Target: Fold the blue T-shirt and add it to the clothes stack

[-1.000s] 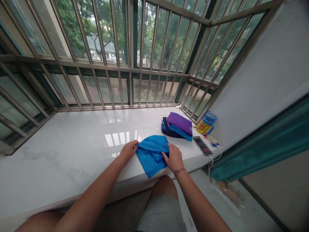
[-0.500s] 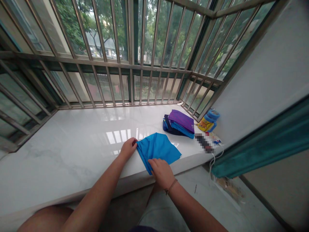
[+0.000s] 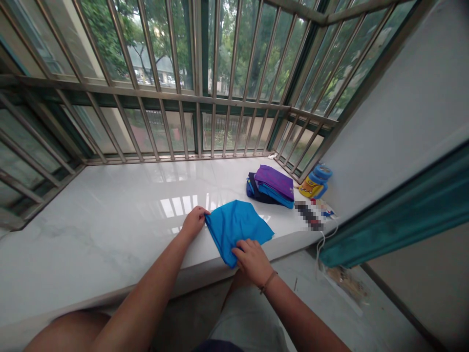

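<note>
So the blue cloth (image 3: pixel 240 222) looks super light and floppy to me, thin stuff with a slight sheen, so I'd expect it to slide around on that glossy white windowsill (image 3: pixel 110 230) and crease if you so much as look at it. Nothing fragile about it, you just won't get any stiffness to push against. Best holds are probably the corners and doubled edges; grab it mid-panel and you'd likely just bunch it up. It's lying near the front edge of the sill, roughly flat with a few soft wrinkles. Call its middle the centre of a dial, window at 12: the left hand (image 3: pixel 193 224) is out at about 10, thumb and fingers closed in a pinch on the corner there. The right hand (image 3: pixel 252 260) is down around 5, fingers half curled, tips touching the cloth near its 6 o'clock edge; can't tell if they've actually got a grip or are only resting on it. The 3 o'clock corner is loose with no fingers near it. Over toward 1 to 2, well clear of both hands, sits a folded clothes stack (image 3: pixel 274 180), purple on top.
</note>
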A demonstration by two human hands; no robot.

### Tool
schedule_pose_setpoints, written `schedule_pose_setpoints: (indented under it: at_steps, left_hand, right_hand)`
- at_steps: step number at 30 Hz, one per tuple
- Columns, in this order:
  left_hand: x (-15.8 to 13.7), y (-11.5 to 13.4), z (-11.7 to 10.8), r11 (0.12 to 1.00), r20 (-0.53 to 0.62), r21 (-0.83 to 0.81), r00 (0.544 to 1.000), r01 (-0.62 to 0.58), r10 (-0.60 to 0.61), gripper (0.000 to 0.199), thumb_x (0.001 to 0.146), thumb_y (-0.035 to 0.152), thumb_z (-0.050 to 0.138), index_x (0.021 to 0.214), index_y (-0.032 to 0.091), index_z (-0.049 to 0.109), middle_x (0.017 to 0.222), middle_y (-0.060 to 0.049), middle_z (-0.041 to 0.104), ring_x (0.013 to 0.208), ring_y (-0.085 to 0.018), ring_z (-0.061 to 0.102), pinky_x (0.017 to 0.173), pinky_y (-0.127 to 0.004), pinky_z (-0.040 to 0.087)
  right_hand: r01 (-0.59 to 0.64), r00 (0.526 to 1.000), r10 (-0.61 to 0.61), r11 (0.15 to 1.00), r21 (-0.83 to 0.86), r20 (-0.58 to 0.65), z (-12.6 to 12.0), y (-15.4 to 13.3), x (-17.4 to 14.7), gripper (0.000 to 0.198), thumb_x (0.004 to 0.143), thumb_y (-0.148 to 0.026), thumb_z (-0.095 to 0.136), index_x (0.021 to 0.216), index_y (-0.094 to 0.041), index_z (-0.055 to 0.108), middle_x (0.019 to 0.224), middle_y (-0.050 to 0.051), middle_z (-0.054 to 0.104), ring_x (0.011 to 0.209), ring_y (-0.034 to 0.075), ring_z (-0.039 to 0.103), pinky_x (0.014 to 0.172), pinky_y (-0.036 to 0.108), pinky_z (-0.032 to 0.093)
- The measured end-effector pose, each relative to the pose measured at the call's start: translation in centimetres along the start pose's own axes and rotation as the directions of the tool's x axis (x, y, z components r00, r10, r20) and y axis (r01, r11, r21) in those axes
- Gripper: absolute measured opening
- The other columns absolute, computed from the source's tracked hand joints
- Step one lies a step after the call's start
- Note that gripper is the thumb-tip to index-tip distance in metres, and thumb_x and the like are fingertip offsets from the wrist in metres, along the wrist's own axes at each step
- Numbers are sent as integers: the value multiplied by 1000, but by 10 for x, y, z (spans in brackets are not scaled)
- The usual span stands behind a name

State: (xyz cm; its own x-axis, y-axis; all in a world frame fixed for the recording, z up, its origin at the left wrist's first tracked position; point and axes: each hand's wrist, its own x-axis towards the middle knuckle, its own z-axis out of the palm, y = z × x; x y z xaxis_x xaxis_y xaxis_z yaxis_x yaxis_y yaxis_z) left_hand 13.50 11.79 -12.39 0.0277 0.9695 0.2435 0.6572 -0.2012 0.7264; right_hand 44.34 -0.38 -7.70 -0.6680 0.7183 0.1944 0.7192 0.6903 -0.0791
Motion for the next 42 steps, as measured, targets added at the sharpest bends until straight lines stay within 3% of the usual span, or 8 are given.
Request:
schedule_pose_setpoints:
  at_steps: [2, 8, 14, 23, 28, 31, 37, 42]
  left_hand:
    - [0, -1, 0, 1000, -5, 4, 1000, 4, -4, 37, 87, 7, 52, 99, 23, 83, 107, -7, 71, 99, -22, 70, 92, -35, 57]
    - [0, -1, 0, 999, -18, 25, 1000, 25, -25, 32, 87, 9, 57, 97, 21, 84, 104, -7, 70, 94, -22, 69, 92, -37, 56]
    - [1, -3, -1, 998, -48, 29, 997, 57, -56, 37, 84, 4, 55, 97, 22, 85, 104, -7, 70, 98, -22, 70, 94, -35, 56]
    - [2, -2, -1, 997, -89, 7, 993, 73, -72, 37, 83, 2, 53, 91, 21, 83, 105, -7, 70, 98, -21, 69, 91, -34, 56]
    - [-1, 2, -1, 998, -97, 7, 994, 54, -53, 30, 81, 3, 53, 80, 20, 78, 102, -6, 66, 93, -20, 67, 88, -33, 55]
    - [-3, 5, 0, 999, -101, 15, 994, 40, -39, 25, 81, 6, 55, 75, 21, 75, 99, -6, 65, 90, -20, 66, 88, -35, 54]
    - [-4, 7, -3, 1000, -134, 15, 991, 15, -13, 22, 87, 14, 53, 71, 22, 67, 96, -7, 67, 95, -23, 68, 94, -38, 56]
    - [-19, 16, -15, 996, -116, -49, 991, -76, 69, 23, 95, 27, 55, 109, 23, 73, 127, -10, 75, 123, -27, 68, 106, -44, 57]
  right_hand:
    - [-30, 1000, 30, 1000, -9, -4, 3, -8, -3, 14, 99, -28, 75, 113, -26, 76, 122, 9, 73, 112, 29, 64, 98, 44, 51]
    - [52, 988, -52, 999, -2, -148, 36, -39, -8, 54, 97, -44, 81, 145, -27, 64, 160, 11, 58, 150, 34, 48, 130, 61, 29]
    - [107, 955, -95, 994, 29, -282, 54, -32, -6, 17, 104, -22, 71, 121, -28, 73, 134, 4, 76, 127, 24, 65, 128, 50, 37]
    - [110, 931, -55, 985, 134, -362, 40, -9, -22, 32, 104, -20, 64, 133, -29, 73, 123, 6, 79, 112, 23, 69, 118, 48, 46]
    - [88, 974, -79, 996, 34, -212, 62, -24, -13, 68, 98, -33, 77, 161, -26, 54, 166, 13, 53, 156, 34, 43, 134, 64, 23]
    - [55, 982, -49, 998, 26, -183, 75, -28, -2, 69, 101, -19, 68, 167, -28, 47, 171, 11, 48, 161, 33, 39, 136, 67, 10]
    - [14, 996, 13, 946, 323, -83, 69, -13, 12, 59, 99, -4, 56, 149, -34, 66, 156, 3, 66, 157, 29, 45, 136, 66, 10]
    - [-21, 997, 69, 694, 719, -37, 41, 3, 9, 31, 106, -23, 55, 128, -29, 76, 135, 6, 78, 140, 25, 64, 135, 60, 21]
